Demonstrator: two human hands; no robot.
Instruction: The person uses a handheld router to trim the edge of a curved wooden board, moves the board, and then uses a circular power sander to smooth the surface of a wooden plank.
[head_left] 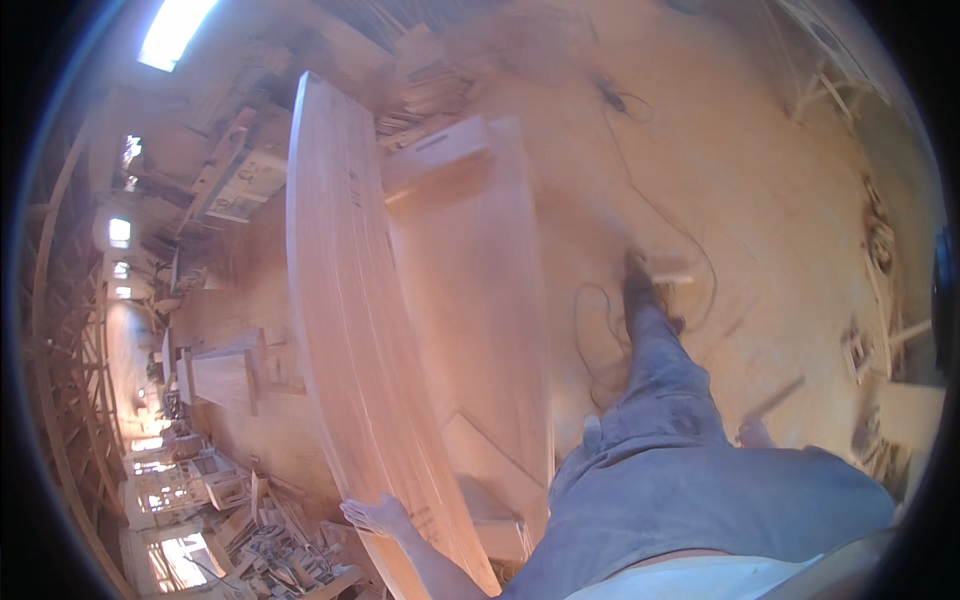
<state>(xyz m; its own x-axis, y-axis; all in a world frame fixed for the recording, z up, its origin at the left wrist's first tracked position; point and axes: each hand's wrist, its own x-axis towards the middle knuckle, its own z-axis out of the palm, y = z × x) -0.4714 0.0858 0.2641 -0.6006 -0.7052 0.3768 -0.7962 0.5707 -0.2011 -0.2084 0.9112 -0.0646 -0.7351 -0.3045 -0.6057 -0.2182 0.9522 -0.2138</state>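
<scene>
A long, wide wooden board (350,270) with pale streaks along its grain stretches from the lower edge up to the left of centre. My left hand (380,517) holds its lower part, fingers curled over the left edge. At my right side, beyond my clothing, only part of my right hand (755,434) shows. A thin, straight, dark object (778,398) juts up and right from it; blur hides its kind, and the fingers are mostly hidden. Right of the board lies a broad, dusty wooden panel (480,290), with a paler block-like piece (437,155) at its far end.
A cable (655,200) runs over the dusty floor and loops near my foot (637,270). Low wooden workpieces (225,380) stand left of the board. Scrap wood (285,535) is heaped at the lower left, and more timber (425,95) lies at the far side.
</scene>
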